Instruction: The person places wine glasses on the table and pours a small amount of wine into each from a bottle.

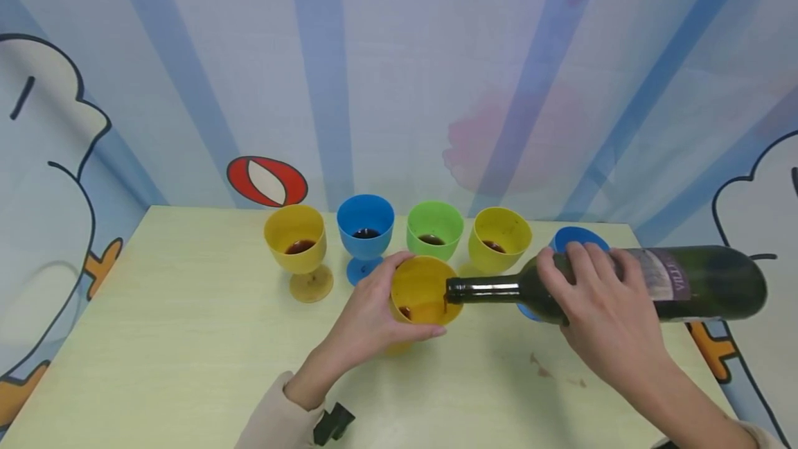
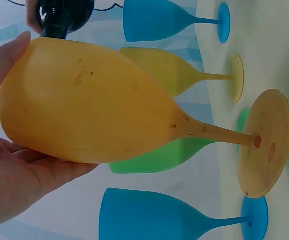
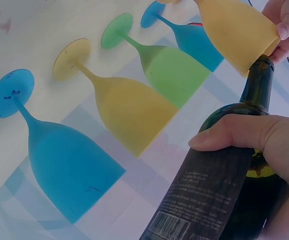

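Observation:
My left hand [image 1: 368,314] grips an orange-yellow plastic goblet [image 2: 89,100] around its bowl, the thumb on one side and fingers on the other. The goblet tilts toward the bottle, and a little dark red liquid [image 1: 405,312] lies inside. In my right hand [image 1: 607,317], a dark green wine bottle [image 1: 717,283] is held nearly level, gripped around its shoulder and label. Its mouth is at the goblet's rim, with a thin dark red trickle below it. The right wrist view shows the bottle's back label [image 3: 194,195] with a barcode.
Behind the hands stands a row of goblets: yellow [image 1: 296,227], blue [image 1: 366,217], green [image 1: 434,220], another yellow [image 1: 499,227] and blue [image 1: 580,235], the last partly hidden by the bottle. Dark liquid shows in several. Reddish spots [image 1: 541,368] mark the pale table [image 1: 187,366]; a printed cloth backs it.

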### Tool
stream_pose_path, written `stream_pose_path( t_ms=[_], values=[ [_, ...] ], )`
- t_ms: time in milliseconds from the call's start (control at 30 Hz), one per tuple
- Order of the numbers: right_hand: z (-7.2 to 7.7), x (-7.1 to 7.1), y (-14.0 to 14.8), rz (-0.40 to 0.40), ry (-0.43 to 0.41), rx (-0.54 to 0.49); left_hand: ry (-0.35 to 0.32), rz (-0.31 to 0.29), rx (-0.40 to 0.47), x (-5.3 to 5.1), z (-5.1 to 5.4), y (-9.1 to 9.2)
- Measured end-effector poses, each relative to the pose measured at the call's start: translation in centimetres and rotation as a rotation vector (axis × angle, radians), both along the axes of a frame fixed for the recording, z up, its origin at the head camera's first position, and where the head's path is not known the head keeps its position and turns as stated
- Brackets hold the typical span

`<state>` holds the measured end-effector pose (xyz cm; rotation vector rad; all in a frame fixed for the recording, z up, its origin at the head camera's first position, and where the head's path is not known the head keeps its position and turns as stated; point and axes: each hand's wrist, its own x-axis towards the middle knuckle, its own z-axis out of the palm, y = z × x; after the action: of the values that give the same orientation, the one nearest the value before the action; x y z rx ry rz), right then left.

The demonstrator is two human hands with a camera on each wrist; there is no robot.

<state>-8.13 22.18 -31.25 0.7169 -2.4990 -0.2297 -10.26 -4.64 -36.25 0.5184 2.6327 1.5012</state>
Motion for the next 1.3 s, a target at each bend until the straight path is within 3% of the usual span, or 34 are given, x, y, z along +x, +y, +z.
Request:
stream_pose_path(
  t_ms=[1300],
  values=[
    [0.17,0.12,-0.21,0.011,0.031,0.047,0.011,-0.009,0.0,0.01,-0.45,-0.1]
  ],
)
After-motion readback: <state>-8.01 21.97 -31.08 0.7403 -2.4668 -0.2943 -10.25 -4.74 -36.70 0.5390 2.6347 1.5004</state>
